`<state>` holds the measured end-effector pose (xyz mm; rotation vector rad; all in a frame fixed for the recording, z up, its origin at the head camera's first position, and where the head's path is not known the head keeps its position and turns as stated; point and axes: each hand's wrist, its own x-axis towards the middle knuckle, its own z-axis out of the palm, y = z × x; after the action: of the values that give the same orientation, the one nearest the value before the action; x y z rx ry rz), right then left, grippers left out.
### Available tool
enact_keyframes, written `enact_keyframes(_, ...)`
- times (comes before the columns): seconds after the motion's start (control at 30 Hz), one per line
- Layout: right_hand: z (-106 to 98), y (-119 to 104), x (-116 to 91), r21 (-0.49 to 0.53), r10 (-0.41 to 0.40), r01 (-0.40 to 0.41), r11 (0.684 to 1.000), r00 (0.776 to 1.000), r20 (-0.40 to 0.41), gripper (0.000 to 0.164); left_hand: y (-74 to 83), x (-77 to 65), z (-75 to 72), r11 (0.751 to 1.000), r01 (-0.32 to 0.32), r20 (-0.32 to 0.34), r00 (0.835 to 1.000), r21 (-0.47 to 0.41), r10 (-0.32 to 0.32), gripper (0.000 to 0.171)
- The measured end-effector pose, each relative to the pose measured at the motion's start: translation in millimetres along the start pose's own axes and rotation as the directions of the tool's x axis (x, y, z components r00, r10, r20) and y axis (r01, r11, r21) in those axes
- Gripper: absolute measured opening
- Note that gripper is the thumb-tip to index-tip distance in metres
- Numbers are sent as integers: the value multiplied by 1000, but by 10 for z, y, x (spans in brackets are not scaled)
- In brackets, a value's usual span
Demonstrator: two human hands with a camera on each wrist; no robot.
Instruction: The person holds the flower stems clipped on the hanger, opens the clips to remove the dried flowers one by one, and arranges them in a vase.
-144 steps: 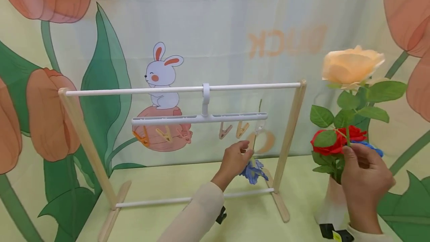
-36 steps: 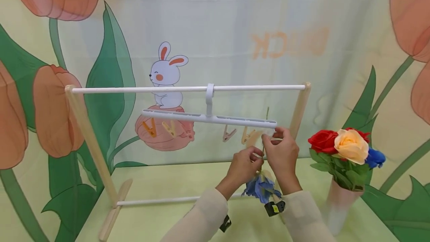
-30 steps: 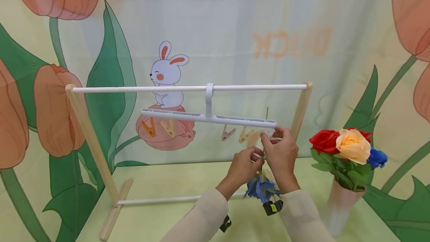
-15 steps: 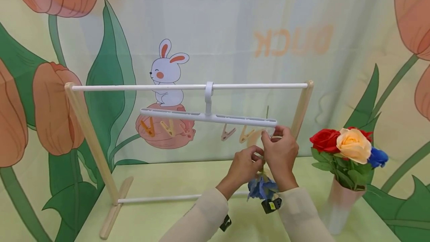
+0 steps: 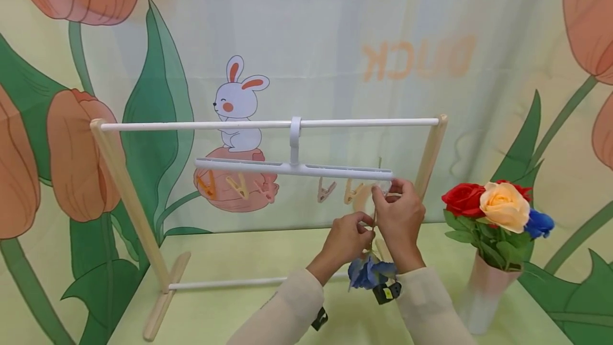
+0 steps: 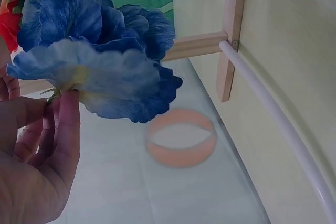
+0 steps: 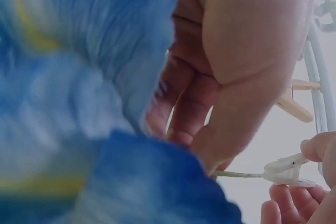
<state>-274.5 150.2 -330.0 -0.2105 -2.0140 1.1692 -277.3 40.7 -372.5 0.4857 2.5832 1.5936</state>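
A blue artificial iris (image 5: 370,272), with ruffled petals and yellow streaks, hangs head down below the right end of a white hanger (image 5: 335,171). Just above its bloom, my left hand (image 5: 347,237) pinches the stem between thumb and fingers. A whitish see-through clothespin (image 7: 286,172) on that hanger end is pinched by my right hand (image 5: 401,217), largely hidden in the head view. In the right wrist view the stem (image 7: 239,174) runs into the clothespin, and its tip rises behind the hanger. Close to the left wrist camera, the iris bloom (image 6: 94,56) fills the upper left.
The hanger hooks over the top bar (image 5: 206,125) of a wooden rack (image 5: 126,201). Several coloured clothespins (image 5: 207,185) dangle from it. At right, a pink-and-white vase (image 5: 490,286) holds red, blue and peach roses (image 5: 504,206). A printed curtain (image 5: 311,41) backs the table.
My right hand has put the peach rose in the vase and come over to the clothespin. The hanger's right end has dipped; in the last half second its tilt has eased slightly and the stem tip has lowered.
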Motion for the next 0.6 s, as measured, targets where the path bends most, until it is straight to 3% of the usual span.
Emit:
enact_keyframes(0.17, -14, 28, -10, 27, -2, 1, 1000, 1000, 12, 44, -19, -24, -42, 992, -34, 13, 999, 123, 32, 16)
enact_keyframes(0.27, -29, 37, -17, 40, -2, 2, 999, 1000, 10, 43, -20, -51, -70, 966, -88, 9, 996, 242, 88, 17)
enact_keyframes(0.43, -71, 37, -52, 45, 12, -13, 999, 1000, 29, 43, -13, -102, -106, 900, -122, 16, 992, 418, 126, 18)
enact_keyframes(0.6, -105, 58, -103, 19, 5, -6, 1000, 998, 57, 39, -28, -141, -162, 796, -159, 9, 982, 584, 190, 17)
